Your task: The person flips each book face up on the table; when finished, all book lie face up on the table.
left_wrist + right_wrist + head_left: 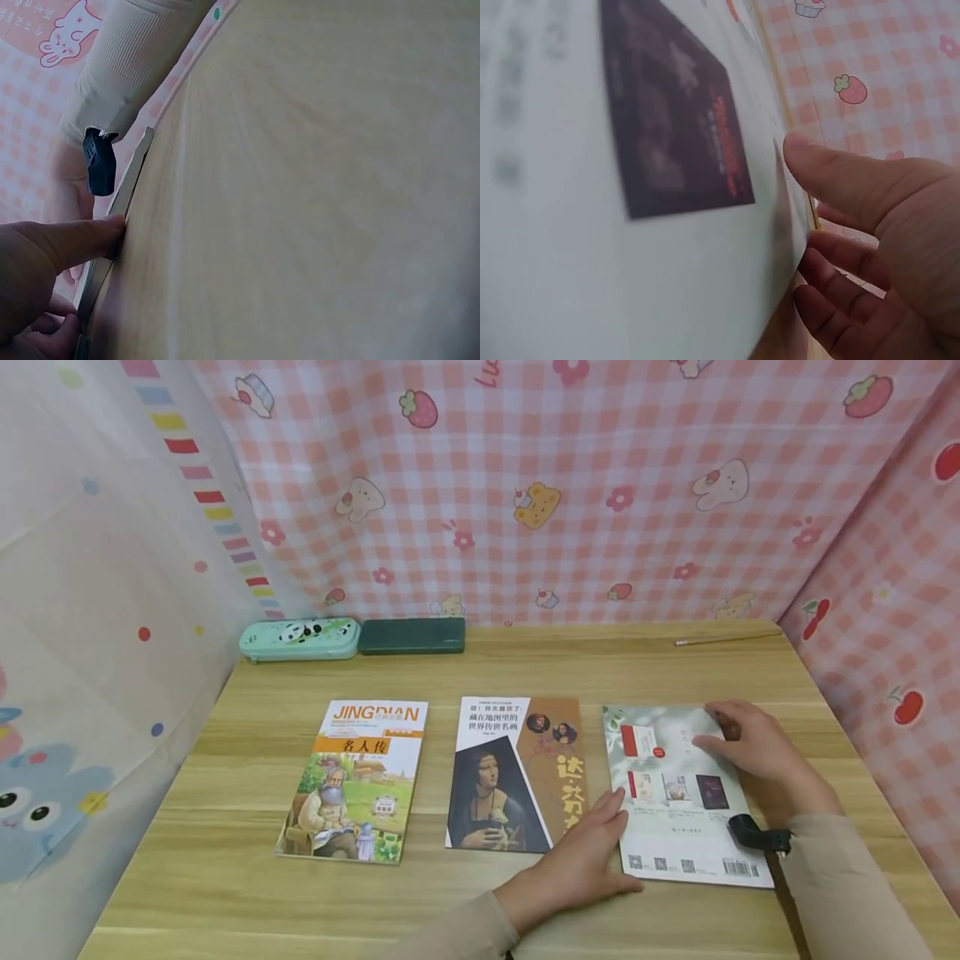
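At the right lies a pale green book with small cover pictures and a barcode. My left hand holds its lower left corner, fingers at the side edge and thumb along the bottom edge. The left wrist view shows that thumb against the book's edge. My right hand grips the upper right edge. In the right wrist view its thumb lies on the cover side while the other fingers sit at the edge. Just left of my left hand is a brown-and-white book with a painted portrait, partly covered by that hand.
Farther left lies a book with a bearded man on its cover. Along the back stand a mint panda pencil case and a dark green case. A pencil lies at the back right. Patterned cloth hangs behind the wooden table.
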`<state>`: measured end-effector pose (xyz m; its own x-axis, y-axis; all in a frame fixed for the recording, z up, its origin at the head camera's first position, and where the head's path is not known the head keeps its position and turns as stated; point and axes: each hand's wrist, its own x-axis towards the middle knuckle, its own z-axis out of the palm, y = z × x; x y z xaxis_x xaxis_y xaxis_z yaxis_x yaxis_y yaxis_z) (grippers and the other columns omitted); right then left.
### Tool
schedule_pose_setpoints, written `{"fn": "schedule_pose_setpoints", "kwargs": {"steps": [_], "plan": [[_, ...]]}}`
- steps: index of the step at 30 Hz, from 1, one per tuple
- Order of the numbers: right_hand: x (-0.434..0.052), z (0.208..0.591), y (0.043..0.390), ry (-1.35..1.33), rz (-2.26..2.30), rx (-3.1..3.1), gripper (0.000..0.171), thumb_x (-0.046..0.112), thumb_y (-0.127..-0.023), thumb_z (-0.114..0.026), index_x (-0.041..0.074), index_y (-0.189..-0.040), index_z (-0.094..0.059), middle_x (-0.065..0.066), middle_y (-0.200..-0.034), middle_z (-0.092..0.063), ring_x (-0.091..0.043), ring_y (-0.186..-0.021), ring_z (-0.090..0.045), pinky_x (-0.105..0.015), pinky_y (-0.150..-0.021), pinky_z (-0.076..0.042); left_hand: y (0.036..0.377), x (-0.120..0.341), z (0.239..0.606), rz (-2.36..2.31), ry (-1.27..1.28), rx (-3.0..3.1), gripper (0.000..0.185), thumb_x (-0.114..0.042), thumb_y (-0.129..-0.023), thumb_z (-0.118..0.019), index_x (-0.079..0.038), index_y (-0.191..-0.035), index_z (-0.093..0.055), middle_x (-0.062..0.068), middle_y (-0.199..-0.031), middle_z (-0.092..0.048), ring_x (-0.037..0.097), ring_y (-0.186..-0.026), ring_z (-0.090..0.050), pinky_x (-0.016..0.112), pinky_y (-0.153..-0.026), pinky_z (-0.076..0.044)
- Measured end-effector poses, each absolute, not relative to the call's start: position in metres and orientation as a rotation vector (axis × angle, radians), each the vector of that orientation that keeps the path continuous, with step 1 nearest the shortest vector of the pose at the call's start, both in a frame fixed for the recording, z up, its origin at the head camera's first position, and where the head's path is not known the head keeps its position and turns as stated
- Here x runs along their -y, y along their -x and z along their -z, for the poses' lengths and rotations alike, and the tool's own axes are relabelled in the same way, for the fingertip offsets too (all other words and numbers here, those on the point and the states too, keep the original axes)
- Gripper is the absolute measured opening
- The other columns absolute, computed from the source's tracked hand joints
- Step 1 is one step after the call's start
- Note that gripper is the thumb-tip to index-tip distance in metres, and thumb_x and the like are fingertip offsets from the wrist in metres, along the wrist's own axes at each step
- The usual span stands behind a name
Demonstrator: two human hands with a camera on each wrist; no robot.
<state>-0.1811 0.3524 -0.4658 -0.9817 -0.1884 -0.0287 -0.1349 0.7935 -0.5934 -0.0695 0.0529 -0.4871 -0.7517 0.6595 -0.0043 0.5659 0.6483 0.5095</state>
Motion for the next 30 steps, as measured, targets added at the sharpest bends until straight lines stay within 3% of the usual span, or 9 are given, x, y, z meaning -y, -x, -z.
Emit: {"fn": "schedule_pose_setpoints", "kwargs": {"steps": [5,8,10,12,14,17,20,26,30], "plan": [[-0.358,0.466,0.181,0.243,1.045,-2.901,0.052,0.023,-0.098,-0.069,-0.008,-0.137,-0.054,-0.033,-0.130,-0.056,-0.049,-0.114,-0.059,-0.058,-0.093,-0.052,0.070,-0.053,0.488,-0.726,-1.003,-2.677,0.087,-0.046,-0.078,-0.086,0.000,-0.143,-0.052,0.014,-0.163,-0.029,0.022,-0.151,-0.025,0.025,-0.121,-0.024],[-0.363,0.466,0.182,0.175,1.146,-2.861,0.048,0.027,-0.100,-0.065,-0.004,-0.135,-0.057,-0.032,-0.135,-0.054,-0.053,-0.118,-0.057,-0.038,-0.086,-0.057,0.071,-0.053,0.488,-0.729,-1.002,-2.676,0.086,-0.046,-0.079,-0.086,0.000,-0.143,-0.053,0.014,-0.163,-0.030,0.022,-0.151,-0.025,0.025,-0.120,-0.025],[-0.367,0.467,0.183,0.133,1.225,-2.799,0.046,0.027,-0.103,-0.061,-0.003,-0.138,-0.055,-0.032,-0.140,-0.049,-0.054,-0.121,-0.055,-0.024,-0.082,-0.054,0.071,-0.053,0.488,-0.735,-1.006,-2.675,0.085,-0.046,-0.079,-0.086,0.001,-0.143,-0.053,0.014,-0.163,-0.030,0.022,-0.151,-0.025,0.026,-0.120,-0.025],[-0.371,0.469,0.184,0.116,1.298,-2.738,0.044,0.023,-0.105,-0.056,-0.004,-0.140,-0.052,-0.029,-0.143,-0.047,-0.044,-0.119,-0.058,-0.016,-0.074,-0.049,0.071,-0.053,0.488,-0.742,-1.013,-2.672,0.084,-0.045,-0.080,-0.085,0.001,-0.143,-0.053,0.015,-0.162,-0.031,0.023,-0.151,-0.026,0.026,-0.120,-0.025],[-0.376,0.472,0.185,0.127,1.368,-2.681,0.043,0.016,-0.107,-0.051,-0.005,-0.144,-0.048,-0.022,-0.140,-0.050,-0.027,-0.109,-0.062,-0.015,-0.069,-0.048,0.071,-0.053,0.487,-0.748,-1.020,-2.669,0.083,-0.044,-0.080,-0.085,0.001,-0.142,-0.053,0.016,-0.162,-0.032,0.024,-0.151,-0.026,0.026,-0.120,-0.026],[-0.385,0.477,0.185,0.186,1.488,-2.583,0.044,0.006,-0.107,-0.048,-0.008,-0.148,-0.041,0.003,-0.131,-0.057,-0.002,-0.098,-0.060,-0.018,-0.069,-0.051,0.070,-0.052,0.487,-0.751,-1.022,-2.664,0.083,-0.043,-0.080,-0.085,0.001,-0.143,-0.053,0.016,-0.162,-0.032,0.024,-0.151,-0.026,0.026,-0.120,-0.026],[-0.392,0.480,0.185,0.280,1.597,-2.478,0.048,0.001,-0.105,-0.049,-0.007,-0.151,-0.037,0.024,-0.125,-0.056,0.008,-0.101,-0.062,-0.015,-0.076,-0.054,0.071,-0.052,0.487,-0.749,-1.016,-2.661,0.084,-0.043,-0.080,-0.084,0.001,-0.144,-0.052,0.015,-0.162,-0.031,0.023,-0.151,-0.025,0.026,-0.120,-0.026],[-0.400,0.480,0.189,0.622,1.750,-2.334,0.062,-0.019,-0.094,-0.054,-0.006,-0.152,-0.037,0.016,-0.129,-0.064,0.002,-0.111,-0.064,-0.015,-0.083,-0.056,0.071,-0.051,0.488,-0.751,-1.016,-2.654,0.083,-0.042,-0.081,-0.084,0.002,-0.144,-0.052,0.015,-0.162,-0.031,0.024,-0.151,-0.025,0.025,-0.120,-0.026],[-0.401,0.475,0.189,0.785,1.685,-2.384,0.074,-0.025,-0.086,-0.060,-0.007,-0.153,-0.035,0.017,-0.142,-0.054,0.003,-0.116,-0.060,-0.013,-0.086,-0.054,0.071,-0.052,0.487,-0.750,-1.024,-2.656,0.083,-0.040,-0.080,-0.084,0.003,-0.144,-0.051,0.016,-0.162,-0.031,0.025,-0.151,-0.026,0.025,-0.120,-0.025]]}}
